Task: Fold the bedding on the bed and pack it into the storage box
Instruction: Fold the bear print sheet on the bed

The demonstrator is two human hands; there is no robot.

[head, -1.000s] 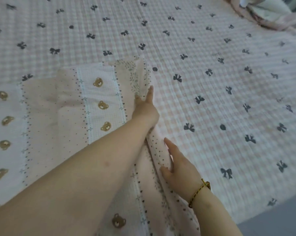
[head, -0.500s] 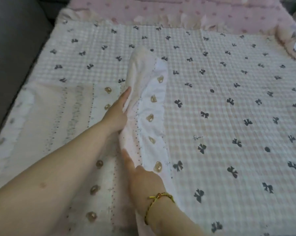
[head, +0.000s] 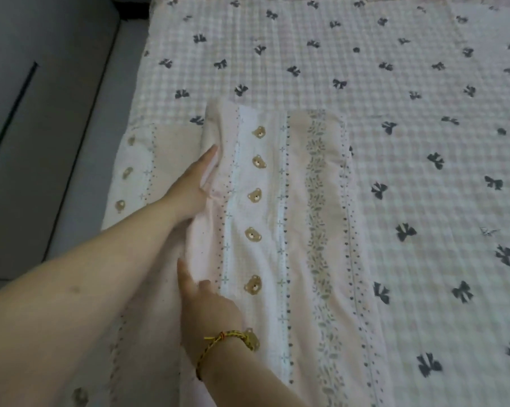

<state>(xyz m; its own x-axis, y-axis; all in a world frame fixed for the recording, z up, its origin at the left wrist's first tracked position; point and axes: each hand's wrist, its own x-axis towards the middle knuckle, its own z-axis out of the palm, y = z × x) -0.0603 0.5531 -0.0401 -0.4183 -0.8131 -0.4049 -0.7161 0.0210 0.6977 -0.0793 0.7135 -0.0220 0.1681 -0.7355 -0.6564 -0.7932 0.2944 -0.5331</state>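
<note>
- Under both hands lies the task's thing, a pale pink and white striped bedding cloth printed with small brown teddy-bear heads and a leafy band (head: 277, 215). It lies flat on the bed, doubled over on itself. The folded panel spreads to the right of the hands, and a single lower layer shows to their left.
- Farther from the person, the left hand (head: 193, 186) is stretched out, fingers straight and together. It presses along the raised crease of the fold and grips nothing.
- Just behind it on the same crease is the right hand (head: 214, 306), with a yellow braided bracelet (head: 228, 343) at the wrist. The fingers that show are straight and lie on the cloth, while the rest are hidden at the fold's edge.
- Beyond the hands and to their right runs a pink-and-white checked sheet with dark bow prints (head: 424, 83), spread out flat with no fold in it.
- Left of the left forearm, past the edge of the bed, is a plain grey surface (head: 42, 142).
- Progress looks early: one lengthwise fold is laid and is being smoothed down.
- The striped cloth is long and broad as it lies, so it likely needs several more folds before it would fit a box.
- The checked sheet may also need folding.
- No storage box is in view, so by what shows here packing is not yet begun.
</note>
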